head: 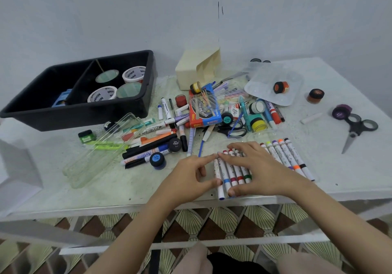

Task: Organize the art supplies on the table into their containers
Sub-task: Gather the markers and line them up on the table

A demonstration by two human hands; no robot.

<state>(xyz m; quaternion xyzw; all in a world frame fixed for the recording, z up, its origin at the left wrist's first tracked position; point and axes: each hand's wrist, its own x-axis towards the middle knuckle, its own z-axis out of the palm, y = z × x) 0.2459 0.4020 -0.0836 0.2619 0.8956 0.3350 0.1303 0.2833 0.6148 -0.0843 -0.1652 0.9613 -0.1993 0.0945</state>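
A row of white felt-tip markers [234, 173] with coloured bands lies side by side near the table's front edge. My right hand [261, 172] lies spread over the row's middle, fingertips at the far ends and thumb at the near ends. My left hand [188, 178] touches the row's left side with straight index finger and thumb, its other fingers curled. Further markers of the same row [290, 157] show to the right of my right hand. An open clear plastic case [95, 157] lies to the left. A black two-part bin [146, 104] at the back left holds tape rolls and cups.
A heap of pens, markers, paint pots and a watercolour box [203, 112] fills the table's middle. A clear palette tray [263, 100] and loose pots sit at the back right, scissors [356, 129] at the right. A cream box [191, 70] stands by the wall.
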